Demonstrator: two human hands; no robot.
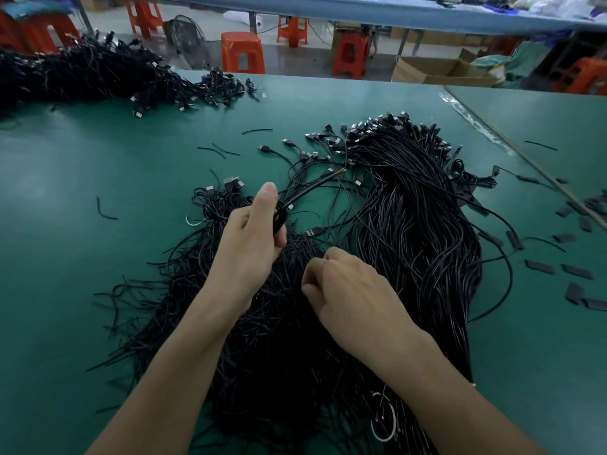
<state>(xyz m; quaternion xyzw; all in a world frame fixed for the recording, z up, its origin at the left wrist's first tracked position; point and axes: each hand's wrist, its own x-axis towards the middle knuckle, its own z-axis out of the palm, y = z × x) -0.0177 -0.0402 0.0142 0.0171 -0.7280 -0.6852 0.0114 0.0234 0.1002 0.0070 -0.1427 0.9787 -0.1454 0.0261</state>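
Head view, nearest: a white tie ring (384, 421) lies among black cables at the bottom edge, just beside the right forearm.
Loose pile (279, 339): tangled black cables spread on the table under both forearms, with cut ends fanning out to the left.
Right hand (351, 290): hangs low over the loose pile, knuckles up, fingers curled inward. Whether they pinch a cable is hidden, so I cannot tell.
Left hand (253, 238): raised a little further out, with thumb and fingers gripping a coiled cable.
Coiled cable (280, 217): a small black loop held against the left palm below the thumb. Its free strand runs up and to the right to a bare reddish tip.
Long bundle (410, 224): a thick sheaf of straight black cables to the right of both hands, running away from the person.
Plugs (377, 126): metal-tipped connectors crowd the far end of the long bundle, and a few single ones trail to the left.
Table (98, 257): green top with stray black offcuts lying on it.
Short pieces (574, 270): flat black strips scattered near the right edge, well apart from the hands.
Far heap (82, 70): another large mound of black cables at the table's far left corner.
Beyond: orange stools (243, 52), a cardboard box (440, 72) and a blue bench (361, 11).
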